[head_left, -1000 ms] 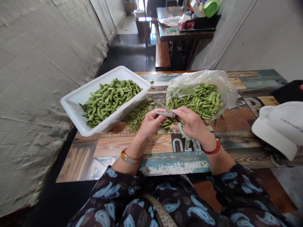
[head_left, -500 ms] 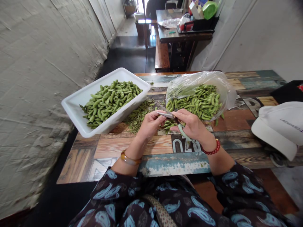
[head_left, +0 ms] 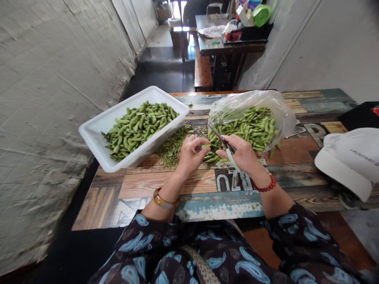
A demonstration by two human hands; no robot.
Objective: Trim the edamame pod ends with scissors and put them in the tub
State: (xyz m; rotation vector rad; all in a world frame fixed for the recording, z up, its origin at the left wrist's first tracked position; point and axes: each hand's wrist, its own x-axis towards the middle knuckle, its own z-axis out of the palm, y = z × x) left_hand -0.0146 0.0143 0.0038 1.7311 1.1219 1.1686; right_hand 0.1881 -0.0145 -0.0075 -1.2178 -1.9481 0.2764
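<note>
My right hand (head_left: 242, 153) grips a pair of scissors (head_left: 232, 159) with pale green handles, their dark blades pointing up and to the left. To its left, my left hand (head_left: 192, 152) pinches an edamame pod (head_left: 205, 146) between thumb and fingertips; the fingers partly hide it. Just beyond both hands, a clear plastic bag (head_left: 284, 112) lies on its side, with many edamame pods (head_left: 248, 128) spilling from its mouth. A white tub (head_left: 100, 152) at the left holds a heap of trimmed-looking edamame pods (head_left: 139, 128). Green clippings (head_left: 171, 149) are scattered between tub and bag.
The patchwork wooden table (head_left: 166, 183) carries everything. A white cap (head_left: 348, 157) rests at its right end, near a black item (head_left: 359, 116). Rough walls stand on both sides. Farther back are a bench (head_left: 203, 69) and another table (head_left: 204, 45) with a cluttered black tray.
The scissors have swung away from my left fingertips, and their blades now point more upward. My hands have drawn slightly apart.
</note>
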